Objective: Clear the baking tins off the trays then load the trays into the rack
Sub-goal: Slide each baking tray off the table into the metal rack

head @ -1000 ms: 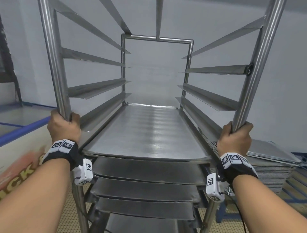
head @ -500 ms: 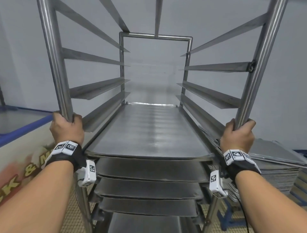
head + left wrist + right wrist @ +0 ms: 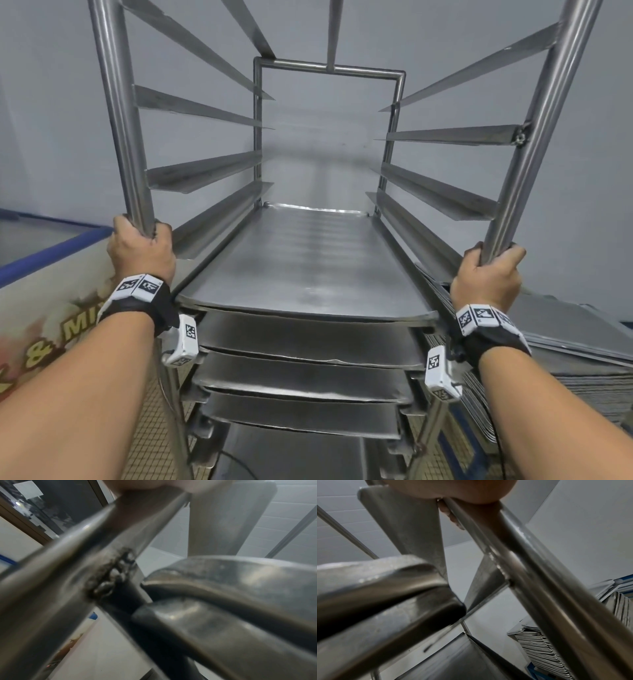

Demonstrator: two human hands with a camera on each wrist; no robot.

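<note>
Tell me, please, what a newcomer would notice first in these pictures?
First, the tall stainless-steel tray rack that fills the head view, with flat grey metal trays loaded on its lower runners and the upper runners bare. Next, the two hands: the left hand and the right hand each grip a front post. To the right stands a stack of flat metal trays.

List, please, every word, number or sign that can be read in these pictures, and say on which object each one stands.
"& MI": gold letters, cut off by the left arm, on the printed cabinet side at the left.
Black-and-white square code markers, no readable text, on the wristbands of both hands.
The rack and top tray show no text.
</note>
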